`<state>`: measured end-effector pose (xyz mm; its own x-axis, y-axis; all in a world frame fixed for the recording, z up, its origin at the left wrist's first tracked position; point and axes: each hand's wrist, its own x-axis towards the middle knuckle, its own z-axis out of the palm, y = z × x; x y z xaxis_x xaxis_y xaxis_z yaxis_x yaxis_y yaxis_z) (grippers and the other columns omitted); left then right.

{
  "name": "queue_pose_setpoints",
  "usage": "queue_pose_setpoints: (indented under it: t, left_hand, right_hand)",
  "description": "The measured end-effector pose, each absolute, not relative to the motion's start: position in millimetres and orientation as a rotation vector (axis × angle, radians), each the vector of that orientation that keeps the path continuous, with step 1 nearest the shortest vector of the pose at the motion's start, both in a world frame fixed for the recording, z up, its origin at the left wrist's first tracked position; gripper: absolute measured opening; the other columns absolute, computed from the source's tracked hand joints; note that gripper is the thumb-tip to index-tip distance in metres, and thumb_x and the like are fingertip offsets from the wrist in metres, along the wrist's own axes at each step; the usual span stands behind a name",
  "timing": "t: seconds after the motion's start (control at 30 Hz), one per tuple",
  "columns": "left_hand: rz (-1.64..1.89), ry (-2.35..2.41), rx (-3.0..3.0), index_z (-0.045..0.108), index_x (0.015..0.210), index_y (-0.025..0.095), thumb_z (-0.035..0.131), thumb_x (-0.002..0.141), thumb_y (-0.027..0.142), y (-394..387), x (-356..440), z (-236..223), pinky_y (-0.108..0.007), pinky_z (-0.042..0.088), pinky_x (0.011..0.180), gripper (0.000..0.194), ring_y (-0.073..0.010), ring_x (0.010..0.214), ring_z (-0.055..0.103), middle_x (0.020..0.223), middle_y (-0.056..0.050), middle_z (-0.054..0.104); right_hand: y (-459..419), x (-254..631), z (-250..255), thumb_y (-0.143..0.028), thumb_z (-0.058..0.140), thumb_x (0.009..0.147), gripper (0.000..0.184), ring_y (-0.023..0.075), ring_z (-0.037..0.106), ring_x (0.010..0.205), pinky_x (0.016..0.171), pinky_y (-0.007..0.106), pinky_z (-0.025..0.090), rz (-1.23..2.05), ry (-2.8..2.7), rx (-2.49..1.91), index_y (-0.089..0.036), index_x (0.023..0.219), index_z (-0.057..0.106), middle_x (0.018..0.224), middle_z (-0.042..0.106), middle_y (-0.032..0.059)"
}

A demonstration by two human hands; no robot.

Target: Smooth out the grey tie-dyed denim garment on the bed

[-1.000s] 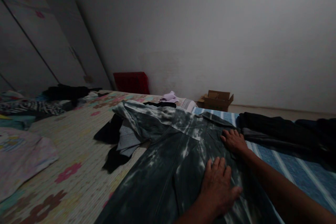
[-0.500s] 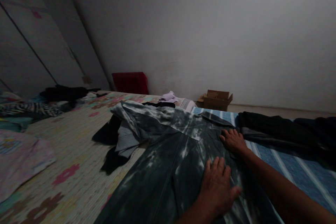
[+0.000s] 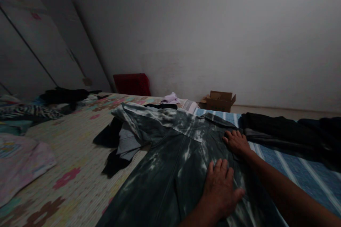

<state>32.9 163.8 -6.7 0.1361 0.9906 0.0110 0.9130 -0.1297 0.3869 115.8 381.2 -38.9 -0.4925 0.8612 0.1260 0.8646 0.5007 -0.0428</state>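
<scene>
A dark green tie-dyed denim garment lies spread on the bed in front of me. My left hand lies flat on its cloth near the bottom of the view, fingers stretched out. Further away, my right hand rests palm down on the garment's right edge, fingers spread and holding nothing. A grey piece of clothing and black cloth stick out from under the garment's left side.
A flowered bedsheet covers the left; a blue striped sheet covers the right, with dark clothes on it. More clothes are heaped at far left. A cardboard box and a red crate stand by the wall.
</scene>
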Motion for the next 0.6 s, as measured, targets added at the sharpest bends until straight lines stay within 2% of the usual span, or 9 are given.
queue_pose_setpoints:
  t: [0.6]
  left_hand:
    - [0.405, 1.848, 2.152, 0.038, 0.142, 0.013, 0.024, 0.094, 0.063, 164.9, 32.4, -12.9, -0.053, 0.010, 0.117, 0.071, -0.0262, 0.145, 0.011, 0.155, -0.016, 0.024]
  right_hand:
    - [380.4, 115.9, -37.1, -0.047, 0.029, 0.096, 0.044, 0.0326, 0.045, 0.115, 0.091, 0.047, 0.033, -0.031, -2.615, -1.527, -0.022, 0.125, 0.050, 0.119, 0.055, 0.0137]
